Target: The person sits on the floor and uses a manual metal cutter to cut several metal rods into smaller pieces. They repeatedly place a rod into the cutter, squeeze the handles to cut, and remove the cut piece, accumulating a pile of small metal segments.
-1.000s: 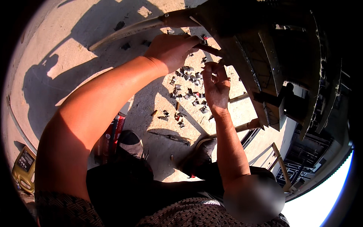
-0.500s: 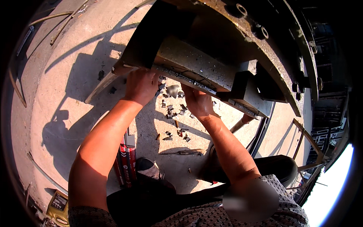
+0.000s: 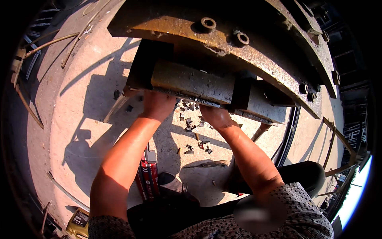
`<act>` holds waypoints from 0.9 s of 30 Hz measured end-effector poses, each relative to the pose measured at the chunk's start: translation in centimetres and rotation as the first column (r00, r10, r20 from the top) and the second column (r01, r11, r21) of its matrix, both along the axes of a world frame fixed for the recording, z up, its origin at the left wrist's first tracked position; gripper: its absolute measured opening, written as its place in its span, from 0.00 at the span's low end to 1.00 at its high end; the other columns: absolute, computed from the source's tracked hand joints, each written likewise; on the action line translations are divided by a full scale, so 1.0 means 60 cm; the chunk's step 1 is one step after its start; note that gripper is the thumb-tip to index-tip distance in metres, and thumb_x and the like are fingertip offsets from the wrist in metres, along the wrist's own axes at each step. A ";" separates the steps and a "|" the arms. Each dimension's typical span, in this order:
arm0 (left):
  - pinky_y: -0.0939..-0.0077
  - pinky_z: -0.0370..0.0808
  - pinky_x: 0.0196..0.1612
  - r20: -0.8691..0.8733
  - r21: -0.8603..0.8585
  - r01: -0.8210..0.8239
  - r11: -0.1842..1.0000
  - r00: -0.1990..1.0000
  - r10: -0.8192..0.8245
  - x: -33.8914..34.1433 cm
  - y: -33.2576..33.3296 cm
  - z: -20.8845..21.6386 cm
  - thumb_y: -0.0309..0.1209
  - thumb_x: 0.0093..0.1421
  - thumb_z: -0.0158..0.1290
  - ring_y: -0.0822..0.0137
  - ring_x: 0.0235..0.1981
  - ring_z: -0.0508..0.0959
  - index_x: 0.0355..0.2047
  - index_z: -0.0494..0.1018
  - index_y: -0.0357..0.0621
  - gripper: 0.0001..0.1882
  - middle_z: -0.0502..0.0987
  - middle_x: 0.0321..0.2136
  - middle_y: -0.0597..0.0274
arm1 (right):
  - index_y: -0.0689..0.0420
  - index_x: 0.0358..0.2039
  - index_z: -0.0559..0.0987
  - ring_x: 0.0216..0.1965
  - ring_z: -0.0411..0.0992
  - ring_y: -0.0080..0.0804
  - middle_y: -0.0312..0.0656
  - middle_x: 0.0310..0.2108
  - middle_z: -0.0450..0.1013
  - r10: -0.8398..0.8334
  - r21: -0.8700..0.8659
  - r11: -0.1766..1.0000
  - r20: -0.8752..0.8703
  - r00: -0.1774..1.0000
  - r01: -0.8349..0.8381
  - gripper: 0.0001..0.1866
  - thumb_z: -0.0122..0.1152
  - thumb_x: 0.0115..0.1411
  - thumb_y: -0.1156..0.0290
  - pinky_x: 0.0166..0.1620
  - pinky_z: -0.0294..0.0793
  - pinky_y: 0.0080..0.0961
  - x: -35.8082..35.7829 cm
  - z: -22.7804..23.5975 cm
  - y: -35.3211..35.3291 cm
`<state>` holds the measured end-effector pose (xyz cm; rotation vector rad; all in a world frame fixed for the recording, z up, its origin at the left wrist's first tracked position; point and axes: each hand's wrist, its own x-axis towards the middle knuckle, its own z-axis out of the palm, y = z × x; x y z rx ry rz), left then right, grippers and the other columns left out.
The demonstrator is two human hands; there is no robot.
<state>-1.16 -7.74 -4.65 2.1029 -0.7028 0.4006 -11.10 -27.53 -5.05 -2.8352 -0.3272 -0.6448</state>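
The bare left hand (image 3: 160,105) and bare right hand (image 3: 216,116) are reaching under a heavy, rust-brown steel machine (image 3: 225,36) that is hiding their fingers; whether they are gripping, I cannot tell.

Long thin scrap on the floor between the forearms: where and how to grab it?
Probably mid-length, pinched from above across its narrow width: the long thin scrap lies flat, roughly crosswise, with bare floor along its near side.

Dark patterned sleeves (image 3: 304,205), black trousers (image 3: 305,175)
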 end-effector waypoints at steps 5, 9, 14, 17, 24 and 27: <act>0.46 0.73 0.51 -0.011 0.036 -0.011 0.999 1.000 0.011 -0.005 0.013 -0.007 0.29 0.56 0.60 0.35 0.48 0.77 0.44 0.79 0.40 0.15 0.80 0.44 0.44 | 0.65 0.54 0.79 0.59 0.70 0.56 0.58 0.56 0.73 0.036 0.257 0.966 -0.222 0.974 0.023 0.20 0.47 0.70 0.67 0.64 0.69 0.52 -0.002 0.025 -0.004; 0.46 0.72 0.51 -0.004 0.035 -0.006 0.999 1.000 0.007 0.000 0.012 -0.011 0.31 0.56 0.60 0.36 0.48 0.76 0.44 0.79 0.40 0.15 0.80 0.44 0.44 | 0.64 0.57 0.77 0.57 0.70 0.56 0.56 0.55 0.72 -0.034 0.063 0.997 -0.076 0.997 0.039 0.21 0.53 0.66 0.70 0.62 0.69 0.50 -0.006 -0.005 -0.012; 0.46 0.73 0.50 0.037 0.077 0.005 0.997 0.999 -0.008 0.006 0.009 -0.010 0.32 0.58 0.60 0.38 0.47 0.77 0.44 0.79 0.41 0.14 0.80 0.42 0.47 | 0.62 0.59 0.74 0.61 0.65 0.53 0.54 0.58 0.68 -0.008 0.148 0.988 -0.270 0.963 0.050 0.22 0.53 0.67 0.67 0.64 0.64 0.51 0.005 0.005 0.002; 0.47 0.73 0.49 0.061 0.147 0.015 0.989 0.998 -0.025 0.007 0.014 -0.008 0.33 0.59 0.60 0.39 0.46 0.78 0.44 0.80 0.42 0.13 0.81 0.42 0.48 | 0.63 0.63 0.72 0.65 0.63 0.53 0.56 0.63 0.66 -0.030 0.076 0.995 -0.307 0.951 0.056 0.24 0.46 0.70 0.65 0.69 0.61 0.55 0.004 -0.010 0.006; 0.51 0.71 0.54 0.029 0.179 0.011 0.984 0.999 -0.016 0.003 0.019 -0.011 0.30 0.63 0.57 0.44 0.49 0.77 0.45 0.79 0.44 0.11 0.81 0.44 0.51 | 0.60 0.54 0.75 0.55 0.67 0.57 0.55 0.53 0.69 -0.049 -0.010 0.999 -0.068 0.996 0.048 0.20 0.59 0.62 0.70 0.58 0.68 0.47 0.001 -0.028 0.009; 0.49 0.73 0.49 0.049 0.068 -0.003 0.998 0.999 0.000 0.002 0.016 -0.023 0.35 0.61 0.59 0.40 0.46 0.78 0.44 0.80 0.42 0.14 0.81 0.41 0.49 | 0.62 0.56 0.74 0.57 0.66 0.58 0.58 0.56 0.67 -0.100 -0.280 0.953 0.057 0.993 0.113 0.21 0.56 0.64 0.69 0.61 0.66 0.46 -0.014 -0.060 -0.003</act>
